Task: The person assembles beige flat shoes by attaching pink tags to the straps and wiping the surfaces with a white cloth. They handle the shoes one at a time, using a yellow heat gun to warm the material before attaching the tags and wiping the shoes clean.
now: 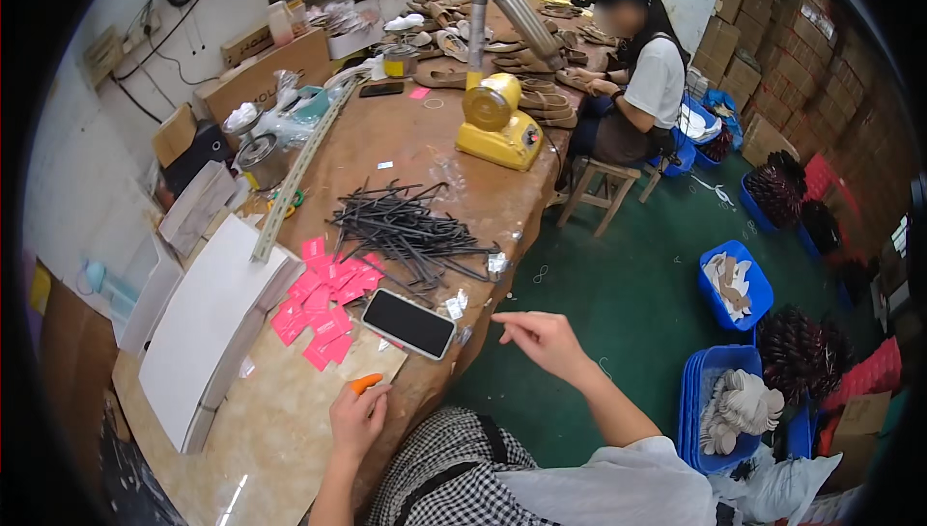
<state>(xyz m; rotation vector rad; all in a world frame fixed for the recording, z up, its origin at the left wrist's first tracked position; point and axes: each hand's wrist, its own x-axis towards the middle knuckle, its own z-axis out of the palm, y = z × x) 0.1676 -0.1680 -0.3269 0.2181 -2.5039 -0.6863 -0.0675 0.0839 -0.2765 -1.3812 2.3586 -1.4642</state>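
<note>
My left hand (357,418) is over the near table edge, its fingers curled together. A small orange piece (366,383) shows at its fingertips; I cannot tell whether it is held or worn on a finger. My right hand (546,341) hovers just off the table's edge, index finger stretched left, with nothing visible in it. Between the hands and a heap of thin black strips (406,232) lies a phone (408,323) with a dark screen and pale case. Many pink paper tags (323,299) are scattered left of the phone.
A stack of white sheets (217,323) lies at left, under a long ruler-like strip (307,169). A yellow machine with a duct (497,125) stands mid-table. Beyond it, a seated person (649,82) handles shoes. Blue baskets (719,410) with shoe parts line the floor at right.
</note>
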